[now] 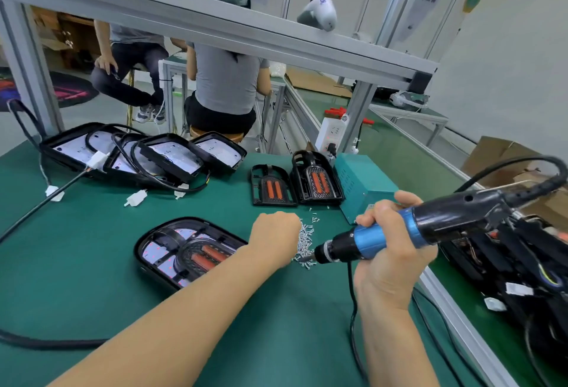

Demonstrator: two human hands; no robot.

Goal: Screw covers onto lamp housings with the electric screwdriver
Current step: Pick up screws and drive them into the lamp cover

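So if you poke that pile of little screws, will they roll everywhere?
Probably some would. The screws are tiny, loose and heaped on the flat green mat, and strays already lie around the pile. They look light, so a nudge from the left hand would likely scatter them. The mat may slow them.

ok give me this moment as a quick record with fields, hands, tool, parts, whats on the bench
left hand: curled at the screw pile, fingertips hidden
right hand: grips the electric screwdriver, bit pointing at the pile
lamp housing: flat on the green mat, cover with orange strips in place
spare covers: two, beside the teal power box
far left: stack of housings with cables
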